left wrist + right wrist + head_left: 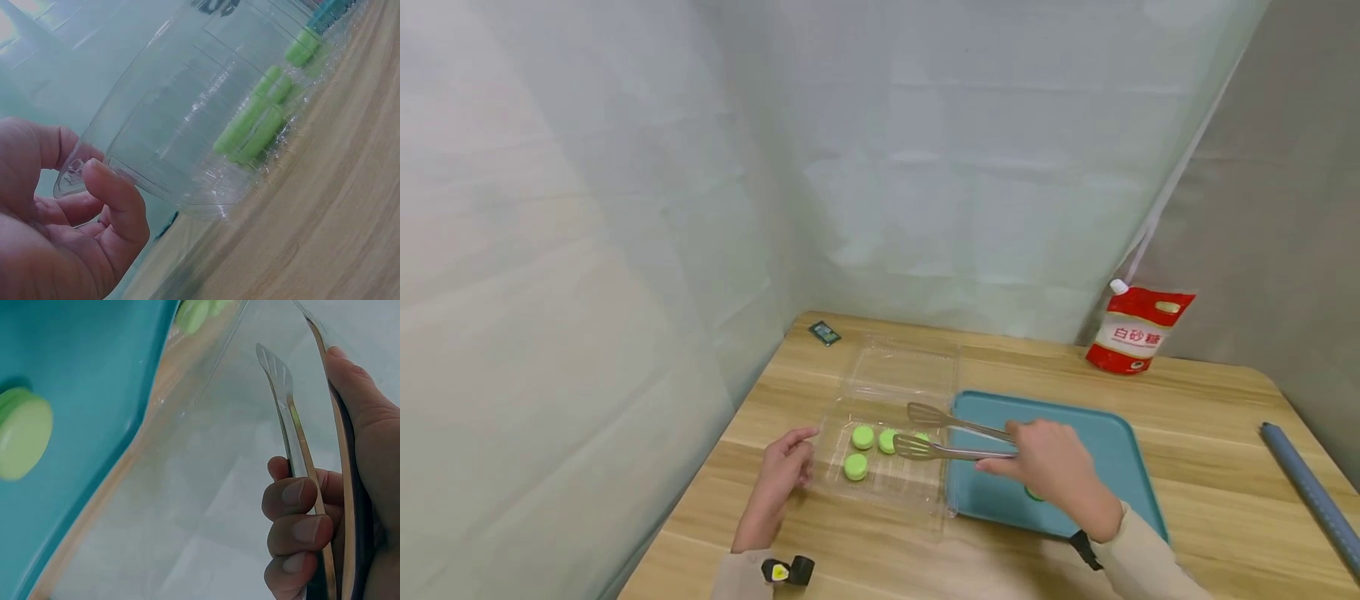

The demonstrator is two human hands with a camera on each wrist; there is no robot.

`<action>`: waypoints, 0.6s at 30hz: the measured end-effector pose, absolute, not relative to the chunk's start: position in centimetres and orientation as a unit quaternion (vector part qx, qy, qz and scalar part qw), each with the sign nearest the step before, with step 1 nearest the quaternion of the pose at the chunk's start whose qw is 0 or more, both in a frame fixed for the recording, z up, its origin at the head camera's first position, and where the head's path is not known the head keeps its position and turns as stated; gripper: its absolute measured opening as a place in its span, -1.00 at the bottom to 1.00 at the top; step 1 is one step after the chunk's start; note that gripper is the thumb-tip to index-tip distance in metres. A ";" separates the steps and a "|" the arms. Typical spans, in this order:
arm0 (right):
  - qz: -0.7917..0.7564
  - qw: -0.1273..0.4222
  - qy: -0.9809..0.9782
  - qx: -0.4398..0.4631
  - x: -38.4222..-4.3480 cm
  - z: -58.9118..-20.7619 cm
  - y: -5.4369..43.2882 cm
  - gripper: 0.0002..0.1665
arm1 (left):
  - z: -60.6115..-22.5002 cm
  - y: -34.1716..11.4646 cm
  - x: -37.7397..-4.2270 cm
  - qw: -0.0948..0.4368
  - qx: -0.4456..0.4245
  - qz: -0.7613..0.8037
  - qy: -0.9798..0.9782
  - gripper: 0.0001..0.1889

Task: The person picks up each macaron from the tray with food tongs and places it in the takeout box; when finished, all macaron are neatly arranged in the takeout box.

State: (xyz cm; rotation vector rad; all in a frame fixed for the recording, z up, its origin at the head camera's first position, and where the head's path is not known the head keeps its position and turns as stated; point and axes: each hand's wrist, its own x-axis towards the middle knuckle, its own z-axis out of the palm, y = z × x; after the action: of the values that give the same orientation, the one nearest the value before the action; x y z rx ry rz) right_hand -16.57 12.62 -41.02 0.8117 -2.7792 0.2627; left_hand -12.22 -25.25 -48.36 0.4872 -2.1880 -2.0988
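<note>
My left hand (784, 471) pinches the left rim of a clear plastic box (156, 125), thumb and fingers on its edge. Its lid lies folded back on the far side. Several green macarons (855, 467) sit inside, some in a row and one nearer me. In my right hand (1054, 463) is a pair of metal tongs (961, 453) with slotted ends. The two ends are spread apart above the box, with nothing between them. Below that hand, another green macaron (26, 432) lies on the blue tray (1101, 446), partly hidden in the head view.
A red and white sugar pouch (1129, 332) with a white cap stands at the back right. At the back left corner lies a small green card (824, 333). A grey-blue tube (1307, 492) rests along the right edge of the wooden table (1213, 467).
</note>
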 end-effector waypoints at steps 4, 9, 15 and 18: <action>0.096 0.124 -0.951 0.265 -16.4 -40.8 13.8 -0.33 | -48.4 -25.2 -12.3 0.031 0.161 -0.683 -0.712 -0.54; 0.101 0.136 -0.955 0.244 -16.2 -40.7 15.2 -0.30 | -48.6 -25.2 -12.5 0.030 0.155 -0.686 -0.710 -0.54; 0.109 0.134 -0.957 0.233 -16.0 -40.8 16.3 -0.28 | -48.8 -25.4 -12.5 0.030 0.160 -0.685 -0.710 -0.53; 0.106 0.129 -0.960 0.224 -15.9 -40.9 17.0 -0.30 | -48.8 -25.5 -12.6 0.029 0.162 -0.685 -0.710 -0.52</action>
State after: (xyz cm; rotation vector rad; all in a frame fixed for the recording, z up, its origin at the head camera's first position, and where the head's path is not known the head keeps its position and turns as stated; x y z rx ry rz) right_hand -15.86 16.98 -40.92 0.6513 -2.7921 0.3077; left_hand -12.57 -25.48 -48.78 0.4999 -2.1888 -2.1138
